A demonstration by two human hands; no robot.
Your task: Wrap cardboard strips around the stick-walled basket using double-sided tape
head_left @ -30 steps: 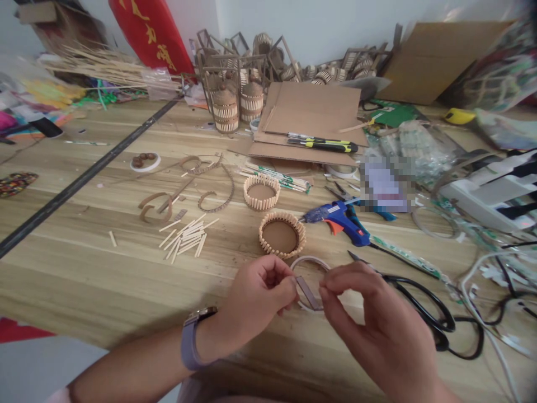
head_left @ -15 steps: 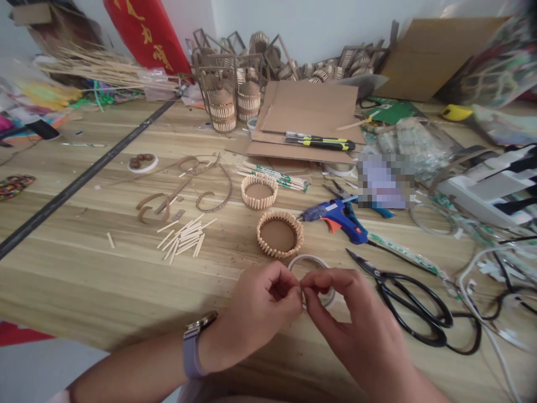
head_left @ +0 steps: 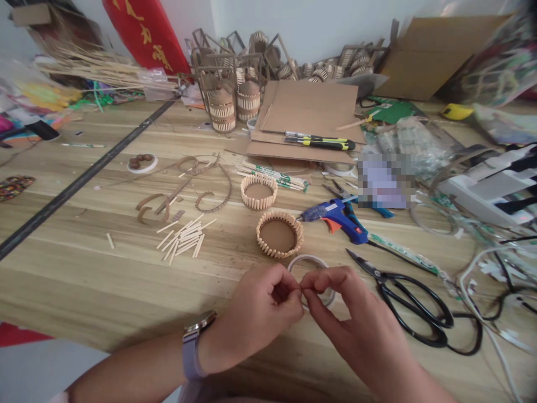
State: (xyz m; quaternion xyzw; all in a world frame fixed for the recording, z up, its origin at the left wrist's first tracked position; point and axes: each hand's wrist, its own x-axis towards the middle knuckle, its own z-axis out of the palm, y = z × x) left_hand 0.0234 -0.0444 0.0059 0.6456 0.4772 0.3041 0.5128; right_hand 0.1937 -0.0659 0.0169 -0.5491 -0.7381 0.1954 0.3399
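My left hand [head_left: 264, 299], with a watch [head_left: 195, 341] on its wrist, is closed in a pinch. Its fingertips meet those of my right hand [head_left: 350, 313], pinched as well. Whatever lies between the fingers is too small or hidden to make out. Below and behind the fingertips, a white tape roll [head_left: 312, 260] lies on the table, partly covered by my hands. Just beyond it stands a round basket of short sticks with a brown base [head_left: 279, 235]. A second stick basket [head_left: 259, 192] is a little farther back.
Loose short sticks [head_left: 182, 240] lie left of the baskets, near curled brown strips [head_left: 218, 190]. To the right are a blue glue gun [head_left: 335, 215] and black-handled scissors [head_left: 413, 302]. Cardboard sheets [head_left: 310, 109] with cutters [head_left: 321, 143] on top lie at the back, beside small lantern-like stick models [head_left: 222, 109].
Almost nothing differs. Both hands keep the same pinch in the same place, with only a very slight shift of the fingers.
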